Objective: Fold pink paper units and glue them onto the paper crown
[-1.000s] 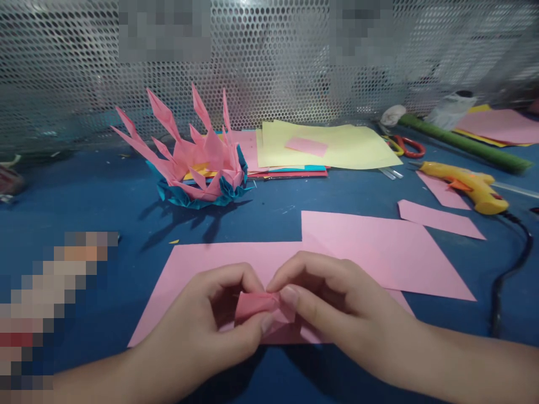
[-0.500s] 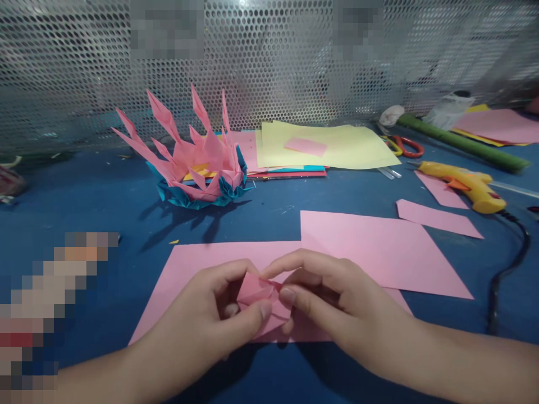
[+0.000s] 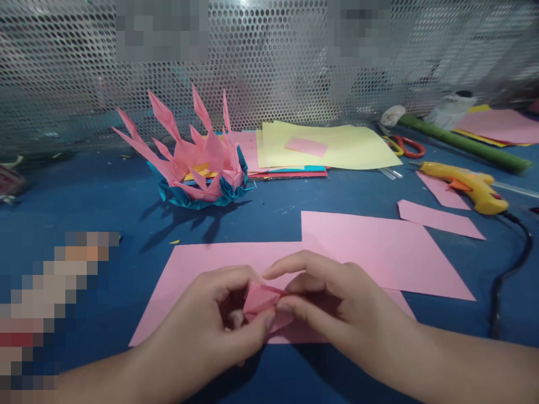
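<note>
Between my two hands is a small folded piece of pink paper (image 3: pixel 260 298). My left hand (image 3: pixel 214 314) grips its left side, thumb on the near face and fingers behind. With thumb and fingers, my right hand (image 3: pixel 332 306) pinches the right side of the fold. The fingertips behind the paper are partly hidden. Beneath both hands lies a large pink paper sheet (image 3: pixel 193 269), overlapped on the right by another pink sheet (image 3: pixel 370 247).
A pink and blue folded-paper lotus (image 3: pixel 202 185) stands at the back left. Behind it lie stacked sheets topped by yellow paper (image 3: pixel 349 157). On the right are a yellow glue gun (image 3: pixel 467 182), its black cord, red-handled scissors (image 3: pixel 415 147), a green stem (image 3: pixel 467 143) and pink strips (image 3: pixel 440 217).
The folded pink paper has tilted in my fingers and sits slightly lower. My left thumb and right thumb have both shifted a little downward on it.
</note>
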{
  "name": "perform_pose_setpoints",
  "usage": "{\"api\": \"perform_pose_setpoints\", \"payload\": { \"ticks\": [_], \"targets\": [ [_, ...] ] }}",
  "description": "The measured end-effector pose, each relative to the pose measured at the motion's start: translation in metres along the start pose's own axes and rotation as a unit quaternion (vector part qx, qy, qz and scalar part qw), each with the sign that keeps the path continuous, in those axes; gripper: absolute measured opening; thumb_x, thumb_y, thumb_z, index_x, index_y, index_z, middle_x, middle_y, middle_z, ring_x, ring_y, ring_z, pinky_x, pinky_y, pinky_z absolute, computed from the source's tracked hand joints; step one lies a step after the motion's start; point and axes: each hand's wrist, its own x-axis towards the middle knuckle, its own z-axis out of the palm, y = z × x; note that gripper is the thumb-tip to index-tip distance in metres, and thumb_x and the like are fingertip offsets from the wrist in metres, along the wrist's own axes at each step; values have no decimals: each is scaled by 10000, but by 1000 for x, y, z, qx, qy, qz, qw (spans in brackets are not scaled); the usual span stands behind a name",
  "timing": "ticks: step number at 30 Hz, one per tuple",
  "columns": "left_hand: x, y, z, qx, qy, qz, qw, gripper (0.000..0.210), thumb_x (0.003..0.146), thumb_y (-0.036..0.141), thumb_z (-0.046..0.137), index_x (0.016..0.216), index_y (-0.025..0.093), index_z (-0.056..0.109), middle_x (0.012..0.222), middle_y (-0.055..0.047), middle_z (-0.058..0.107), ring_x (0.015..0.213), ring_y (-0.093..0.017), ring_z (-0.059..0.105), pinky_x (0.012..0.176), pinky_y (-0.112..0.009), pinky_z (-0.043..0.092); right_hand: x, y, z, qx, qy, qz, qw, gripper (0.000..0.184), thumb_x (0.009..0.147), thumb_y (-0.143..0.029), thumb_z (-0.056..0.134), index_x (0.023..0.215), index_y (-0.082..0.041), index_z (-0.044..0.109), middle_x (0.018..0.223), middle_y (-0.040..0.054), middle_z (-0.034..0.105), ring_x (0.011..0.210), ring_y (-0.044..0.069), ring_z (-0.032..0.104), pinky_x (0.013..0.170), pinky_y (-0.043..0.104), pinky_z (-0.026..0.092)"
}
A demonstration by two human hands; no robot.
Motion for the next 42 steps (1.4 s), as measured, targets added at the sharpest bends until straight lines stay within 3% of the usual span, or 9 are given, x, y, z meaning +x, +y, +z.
{"api": "perform_pose_setpoints", "payload": {
  "ticks": [6, 13, 18, 21, 24, 27, 34, 37, 42],
  "targets": [
    [-1, 0, -3, -87, -28, 23, 996, 255, 917, 316, 524, 712, 182, 596, 647, 41, 567, 506, -94, 559, 501, -188, 481, -1, -5, -1, -34, 23, 4, 999, 129, 919, -120, 539, 928, -240, 494, 717, -62, 655, 631, 81, 608, 599, 160, 459],
    [-2, 1, -4, -60, -15, 80, 995, 215, 930, 305, 587, 754, 199, 649, 754, 19, 577, 687, -120, 578, 624, -191, 494, 1, 1, -6, -57, 12, -59, 997, 230, 923, -175, 612, 1101, -272, 504, 778, -64, 569, 667, 83, 577, 612, 169, 450],
    [-5, -2, -1, -151, -46, 33, 987, 91, 926, 330, 612, 944, 249, 650, 900, 3, 623, 845, -177, 635, 774, -293, 565, 0, -1, -2, -38, 13, -38, 998, 234, 913, -119, 601, 1054, -284, 512, 753, -79, 591, 671, 71, 626, 614, 150, 469],
    [-5, -4, 0, -178, -43, 40, 982, 91, 938, 326, 612, 1011, 278, 637, 849, 30, 633, 776, -132, 630, 723, -231, 559, -2, -2, -2, -18, 9, -33, 999, 185, 928, -187, 620, 1034, -275, 497, 760, -81, 607, 671, 67, 638, 606, 143, 475],
    [-3, -5, 0, -182, -20, 55, 982, 59, 929, 316, 638, 958, 266, 642, 734, 56, 629, 630, -82, 596, 593, -147, 511, -2, -3, -4, -2, -16, -52, 999, 296, 906, -189, 660, 1117, -291, 477, 813, -74, 645, 714, 81, 671, 649, 164, 507],
    [-3, -5, -1, -193, -5, 55, 980, 67, 913, 318, 658, 908, 252, 647, 697, 56, 637, 602, -89, 616, 572, -161, 527, -3, -3, -4, -4, -32, -68, 997, 404, 912, -107, 605, 1219, -313, 442, 917, -52, 687, 799, 98, 701, 742, 205, 536],
    [-5, -5, 0, -190, 21, 61, 980, 13, 951, 261, 596, 940, 255, 599, 681, 62, 675, 635, -108, 675, 640, -200, 558, -1, 2, -1, -66, 102, -64, 991, 241, 878, -95, 574, 1030, -269, 504, 909, -22, 639, 799, 134, 648, 715, 262, 519],
    [-4, -4, 0, -190, 27, 56, 980, 35, 962, 246, 581, 928, 249, 574, 700, 61, 690, 653, -108, 685, 668, -213, 562, 1, 1, -2, -73, 116, -72, 988, 196, 861, -70, 557, 941, -249, 550, 990, 5, 640, 872, 142, 649, 781, 281, 530],
    [-2, -2, 0, -229, 5, 12, 973, 90, 932, 242, 636, 972, 242, 556, 747, 55, 722, 650, -116, 708, 649, -225, 591, 4, -3, -4, -150, 110, -106, 977, 145, 852, -89, 649, 844, -233, 667, 1013, 30, 663, 1189, 165, 543, 938, 250, 480]
  ]
}}
